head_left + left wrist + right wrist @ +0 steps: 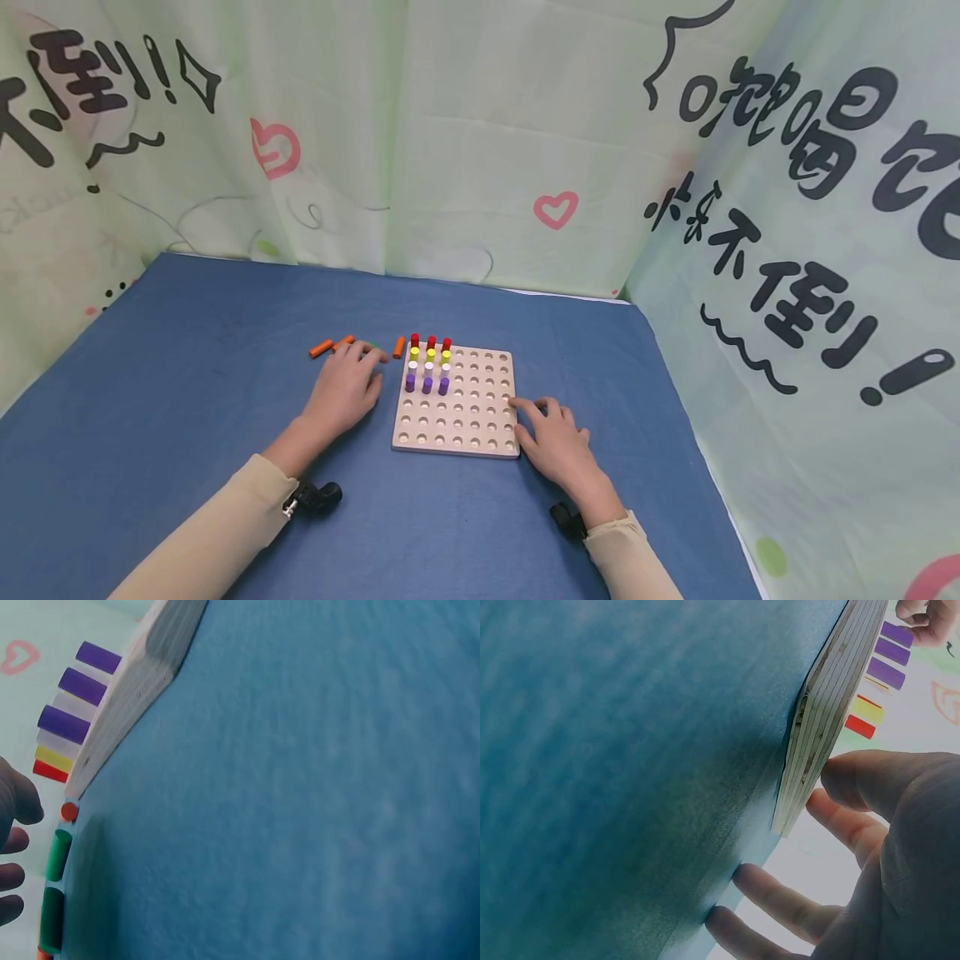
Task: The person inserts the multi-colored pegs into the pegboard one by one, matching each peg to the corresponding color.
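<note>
Blue cloth (420, 525): my left hand (347, 387), loosely spread, beside orange peg (398, 347) (long axis pointing away); right hand (558, 446), relaxed, touching pegboard (465, 400).

Board (457, 451) was pale wood-toned, side edge striped light and dark. Four single-colour rows were noted: red pegs (431, 342), yellow pegs (431, 356), white pegs (430, 367), purple pegs (427, 386). Loose pieces were orange pegs (321, 349) and green pegs (52, 921). Cloth (450, 533) was blue. Curtain (465, 108) was pale green, printed with black lettering (903, 379) and pink hearts (557, 224). Sleeves (217, 525) were cream; wrist cameras (318, 498), black.
</note>
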Available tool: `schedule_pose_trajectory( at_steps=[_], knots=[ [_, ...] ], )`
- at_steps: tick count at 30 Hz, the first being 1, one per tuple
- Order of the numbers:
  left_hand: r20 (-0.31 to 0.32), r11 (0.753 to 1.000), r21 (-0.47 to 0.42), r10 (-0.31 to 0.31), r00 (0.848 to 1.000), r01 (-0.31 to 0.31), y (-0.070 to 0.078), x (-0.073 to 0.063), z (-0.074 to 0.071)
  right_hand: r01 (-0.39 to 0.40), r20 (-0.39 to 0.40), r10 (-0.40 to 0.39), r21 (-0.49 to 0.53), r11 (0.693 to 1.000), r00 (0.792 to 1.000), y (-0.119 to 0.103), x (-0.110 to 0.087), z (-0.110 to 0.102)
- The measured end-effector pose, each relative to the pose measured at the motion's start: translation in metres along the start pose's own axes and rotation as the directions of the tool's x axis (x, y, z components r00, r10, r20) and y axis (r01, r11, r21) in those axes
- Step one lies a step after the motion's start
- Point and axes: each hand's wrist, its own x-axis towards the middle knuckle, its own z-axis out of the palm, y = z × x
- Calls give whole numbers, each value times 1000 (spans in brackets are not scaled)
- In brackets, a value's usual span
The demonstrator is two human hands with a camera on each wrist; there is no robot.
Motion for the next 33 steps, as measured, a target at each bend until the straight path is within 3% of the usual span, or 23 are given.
schedule_pose_trajectory(
  at_steps=[12,18,26,33],
  knots=[
    [52,998,49,-48,998,45,-18,-7,2,3,1,-3,5,1000,1000,-1,-1,-2],
    [93,998,5,-64,994,64,-17,-7,1,1,5,-1,6,1000,1000,-1,-1,-2],
    [184,992,0,-122,975,124,-14,-4,0,0,7,0,6,1000,1000,0,-1,-1],
    [177,997,-17,-65,982,69,-14,-3,-4,-2,11,2,10,1000,1000,-1,-1,-1]
  ],
)
